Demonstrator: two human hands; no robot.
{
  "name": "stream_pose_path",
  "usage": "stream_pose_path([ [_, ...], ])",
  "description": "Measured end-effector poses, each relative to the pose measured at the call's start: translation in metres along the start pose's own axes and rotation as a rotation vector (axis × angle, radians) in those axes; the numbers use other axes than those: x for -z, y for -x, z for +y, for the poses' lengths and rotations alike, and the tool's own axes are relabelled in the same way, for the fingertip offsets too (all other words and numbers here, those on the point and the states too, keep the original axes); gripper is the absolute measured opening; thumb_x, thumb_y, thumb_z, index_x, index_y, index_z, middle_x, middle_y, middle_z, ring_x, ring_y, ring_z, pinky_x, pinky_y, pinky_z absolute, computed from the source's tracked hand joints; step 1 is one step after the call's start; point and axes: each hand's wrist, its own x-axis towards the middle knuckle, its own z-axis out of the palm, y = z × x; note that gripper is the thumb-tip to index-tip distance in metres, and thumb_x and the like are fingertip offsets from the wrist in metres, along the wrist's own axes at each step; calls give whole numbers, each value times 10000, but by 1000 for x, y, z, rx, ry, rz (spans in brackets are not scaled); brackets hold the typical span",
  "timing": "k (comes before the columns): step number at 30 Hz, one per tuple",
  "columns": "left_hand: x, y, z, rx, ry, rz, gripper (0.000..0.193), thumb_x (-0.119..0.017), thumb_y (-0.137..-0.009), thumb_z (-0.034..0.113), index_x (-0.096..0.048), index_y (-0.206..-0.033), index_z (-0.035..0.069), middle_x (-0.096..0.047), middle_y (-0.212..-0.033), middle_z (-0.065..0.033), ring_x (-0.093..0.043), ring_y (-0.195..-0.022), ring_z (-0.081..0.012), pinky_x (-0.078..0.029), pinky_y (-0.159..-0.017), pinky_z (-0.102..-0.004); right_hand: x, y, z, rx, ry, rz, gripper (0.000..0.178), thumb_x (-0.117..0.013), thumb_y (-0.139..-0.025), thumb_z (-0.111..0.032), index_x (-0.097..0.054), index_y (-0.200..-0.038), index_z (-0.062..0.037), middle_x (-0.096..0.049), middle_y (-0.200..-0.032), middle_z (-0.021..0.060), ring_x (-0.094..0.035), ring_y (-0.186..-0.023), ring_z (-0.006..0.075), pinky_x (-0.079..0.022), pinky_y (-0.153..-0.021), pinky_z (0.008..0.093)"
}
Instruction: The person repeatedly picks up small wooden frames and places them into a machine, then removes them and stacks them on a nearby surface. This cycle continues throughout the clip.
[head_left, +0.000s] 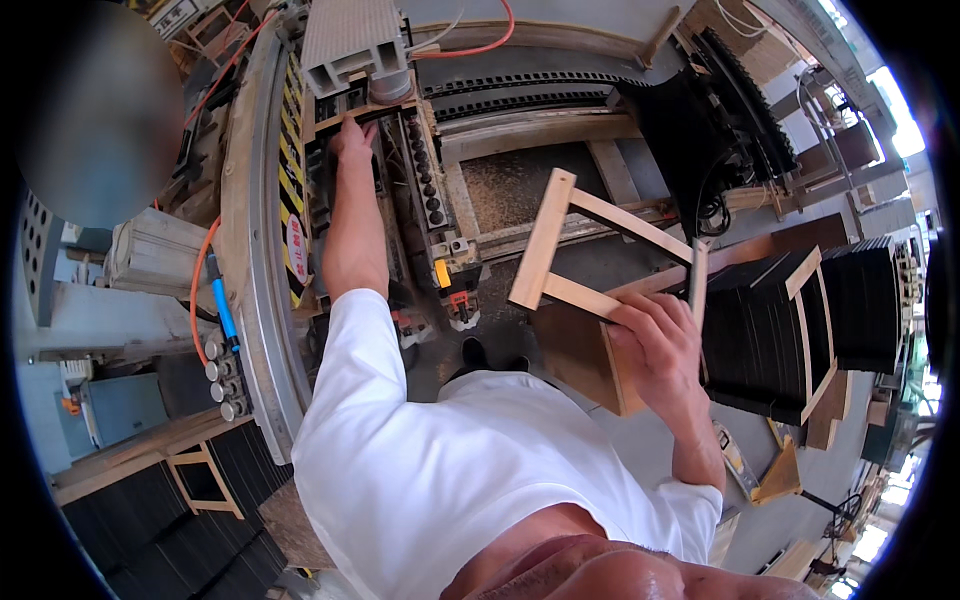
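Note:
In my right hand [655, 335] is a small rectangular wooden frame [541, 240], with pale wood on its face and dark inner edges. The hand is closed round its near corner and holds it tilted in the air, right of the machine. My left arm reaches forward into the machine. There my left hand [354, 142] grips the near edge of another pale wooden frame [328, 124], which lies under a round metal press head [391, 87]. Most of that second frame is hidden by the head and its ribbed metal housing [350, 40].
A yellow-and-black striped guard rail [292, 180] runs left of my arm. Stacks of dark-edged frames [755, 330] stand at the right, with more stacks [150, 530] at lower left. Black cable chains [530, 85] and a sawdust-covered bay [515, 190] lie ahead.

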Motion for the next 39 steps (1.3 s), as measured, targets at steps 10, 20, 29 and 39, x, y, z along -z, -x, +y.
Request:
stream_pose_path([
  [10, 94, 165, -42, 15, -70, -24, 313, -628, -926, 290, -542, -1082, 33, -629, -1032, -86, -655, -945, -231, -541, -724, -362, -145, -120, 39, 323, -173, 10, 136, -680, -773, -98, -637, -903, -95, -648, -838, 46, -569, -828, 263, -437, -767, 383],
  [20, 141, 262, -48, -17, 127, -354, 268, -557, -908, 101, -539, -1172, 60, -615, -1137, -74, -567, -1099, -214, -427, -956, -407, -290, -194, 10, 544, -261, -170, 265, -715, -749, -168, -580, -954, -70, -653, -823, 99, -605, -901, 299, -439, -798, 422],
  [29, 146, 282, -71, -87, 204, -137, 337, -534, -972, 140, -488, -1293, 49, -564, -1245, -90, -505, -1197, -236, -358, -1062, -421, -314, -228, 12, 561, -304, -200, 276, -704, -752, -132, -542, -967, -68, -657, -825, 135, -626, -839, 348, -467, -752, 449],
  [39, 225, 439, -72, -107, 135, -98, 368, -487, -966, 51, -450, -1329, -2, -568, -1245, -144, -528, -1209, -282, -399, -1060, -415, -372, -305, 5, 514, -12, -241, 315, -599, -760, -72, -558, -1067, -13, -682, -906, 184, -617, -946, 348, -421, -832, 436],
])
